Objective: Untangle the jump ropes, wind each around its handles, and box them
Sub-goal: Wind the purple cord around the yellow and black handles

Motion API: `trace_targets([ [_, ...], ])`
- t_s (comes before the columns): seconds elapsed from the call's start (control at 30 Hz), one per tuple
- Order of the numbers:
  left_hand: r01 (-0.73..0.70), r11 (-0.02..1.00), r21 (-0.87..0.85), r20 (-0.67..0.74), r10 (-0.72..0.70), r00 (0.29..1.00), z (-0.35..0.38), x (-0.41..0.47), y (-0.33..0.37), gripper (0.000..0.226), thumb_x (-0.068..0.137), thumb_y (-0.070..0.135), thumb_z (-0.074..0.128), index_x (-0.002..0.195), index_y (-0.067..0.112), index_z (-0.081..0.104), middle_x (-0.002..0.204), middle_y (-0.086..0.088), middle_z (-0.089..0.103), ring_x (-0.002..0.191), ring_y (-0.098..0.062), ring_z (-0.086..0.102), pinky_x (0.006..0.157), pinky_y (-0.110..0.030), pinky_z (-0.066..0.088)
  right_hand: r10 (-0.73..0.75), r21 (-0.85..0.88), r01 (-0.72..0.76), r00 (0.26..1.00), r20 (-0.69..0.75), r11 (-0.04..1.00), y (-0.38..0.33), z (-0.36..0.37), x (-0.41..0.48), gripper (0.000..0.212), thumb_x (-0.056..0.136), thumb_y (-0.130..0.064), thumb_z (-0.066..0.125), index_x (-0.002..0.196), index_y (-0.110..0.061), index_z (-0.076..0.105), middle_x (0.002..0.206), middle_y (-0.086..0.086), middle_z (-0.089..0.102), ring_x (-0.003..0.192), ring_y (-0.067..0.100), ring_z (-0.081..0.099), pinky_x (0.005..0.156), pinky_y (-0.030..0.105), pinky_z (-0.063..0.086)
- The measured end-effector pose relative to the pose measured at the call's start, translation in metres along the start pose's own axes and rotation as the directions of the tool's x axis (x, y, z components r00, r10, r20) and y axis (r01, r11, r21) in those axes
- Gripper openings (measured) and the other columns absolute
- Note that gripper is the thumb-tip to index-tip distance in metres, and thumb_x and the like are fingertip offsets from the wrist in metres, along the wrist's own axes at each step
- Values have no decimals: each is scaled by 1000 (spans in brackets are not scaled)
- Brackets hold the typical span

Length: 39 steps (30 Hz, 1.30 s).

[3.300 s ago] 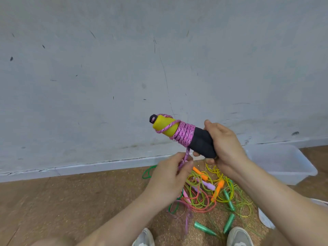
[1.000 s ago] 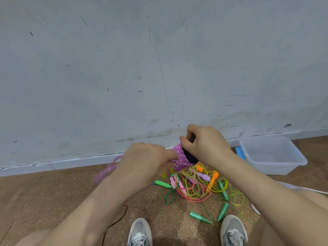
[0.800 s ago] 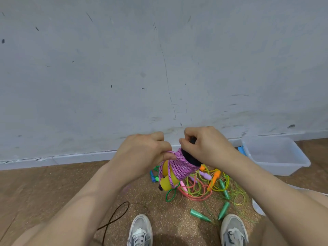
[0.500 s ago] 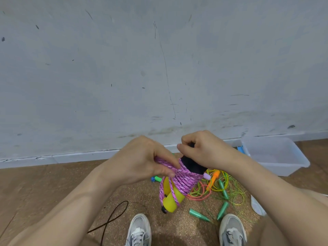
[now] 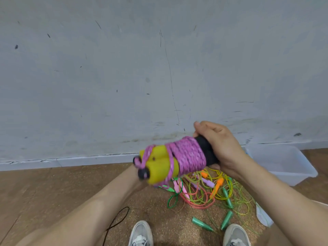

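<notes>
Since half a second ago the bundle has swung up from hanging downward to lying nearly level, yellow ends pointing toward the left of the frame, and the left hand has dropped from on top of it to behind and below it.

The pair of yellow-and-black foam jump-rope handles (image 5: 160, 166) sits right of the frame's middle, held in the air above the floor, with the pink speckled braided rope (image 5: 188, 157) wound thickly round its middle and a few looser strands crossing the yellow ends. The right hand (image 5: 219, 148) is closed around the black end, fingers wrapped under it. The left hand (image 5: 140, 181) is almost wholly hidden behind the yellow ends, only the wrist and forearm showing, so its grip cannot be told. The bundle is motion-blurred and its black end caps are hard to make out.

Below it, on the brown speckled floor (image 5: 53, 189), lies the tangled pile of thin green, yellow, orange and pink jump ropes with small plastic handles (image 5: 209, 190), partly covered by the bundle and the right forearm. The clear plastic storage box (image 5: 284, 164) stands at the right against the grey scuffed wall (image 5: 124, 68), its near corner cut by the arm. Two grey sneakers (image 5: 141, 235) are cut off at the bottom edge. No writing is legible.
</notes>
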<state>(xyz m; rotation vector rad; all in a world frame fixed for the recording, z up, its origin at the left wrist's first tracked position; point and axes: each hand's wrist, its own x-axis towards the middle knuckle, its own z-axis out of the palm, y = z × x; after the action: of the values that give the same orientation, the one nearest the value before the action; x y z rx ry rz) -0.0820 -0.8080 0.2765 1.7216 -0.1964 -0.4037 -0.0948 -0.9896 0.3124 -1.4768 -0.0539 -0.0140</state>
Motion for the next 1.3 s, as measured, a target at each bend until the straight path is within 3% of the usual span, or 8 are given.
trace_targets([
  [0.1,-84,979,183,-27,91,995,16,-8,-4,37,94,5,50,61,22,51,49,13,47,53,-11,40,51,-18,34,43,62,-31,978,-204,998,5,-6,9,35,97,-29,52,67,-11,52,49,8,38,28,14,33,31,12,25],
  [0.2,-217,880,421,44,219,975,29,-16,-4,18,100,25,43,99,26,61,65,16,58,61,0,52,58,-21,40,24,21,-18,933,-360,1000,10,-14,18,35,98,-31,52,71,-8,50,54,7,34,33,15,32,33,15,26],
  [0.33,-310,301,902,152,451,879,25,-23,1,17,100,36,38,104,24,49,88,1,62,83,-26,60,62,-35,38,-229,-331,80,867,-442,940,21,-22,26,45,97,-29,52,69,6,45,60,11,33,51,17,34,44,26,30],
  [0.43,-239,-30,971,230,407,884,16,-24,6,32,66,33,82,81,25,55,65,5,59,55,-22,60,42,-27,31,-401,-555,157,846,-351,817,24,-17,23,46,97,-25,53,59,-6,35,56,2,29,55,12,28,53,34,23],
  [0.7,-326,-187,927,375,492,786,3,-22,11,40,42,26,94,61,22,59,55,5,53,51,-18,56,39,-23,39,-500,-787,194,851,-162,586,23,-12,13,45,95,-29,54,58,-17,30,45,1,29,48,20,31,52,41,30],
  [0.87,-408,-109,906,389,592,706,-10,-16,20,24,77,41,56,63,23,64,55,6,57,50,-17,57,45,-21,41,-468,-819,330,879,85,470,19,-10,5,40,95,-33,55,63,-17,36,45,2,33,50,26,38,50,39,34],
  [1.17,-280,816,507,131,247,960,-35,-7,22,17,73,21,80,69,31,66,121,11,54,108,1,54,92,-19,41,-335,-570,404,914,227,716,16,-13,4,29,89,-39,62,71,-19,52,58,-5,52,53,6,44,51,27,36],
  [1.3,-256,806,533,216,162,963,-47,-5,24,19,73,21,80,70,30,63,96,-6,67,90,-24,62,83,-42,51,-71,-592,273,937,341,758,18,-14,5,20,87,-37,65,87,-21,54,77,-12,56,71,4,51,67,26,44],
])
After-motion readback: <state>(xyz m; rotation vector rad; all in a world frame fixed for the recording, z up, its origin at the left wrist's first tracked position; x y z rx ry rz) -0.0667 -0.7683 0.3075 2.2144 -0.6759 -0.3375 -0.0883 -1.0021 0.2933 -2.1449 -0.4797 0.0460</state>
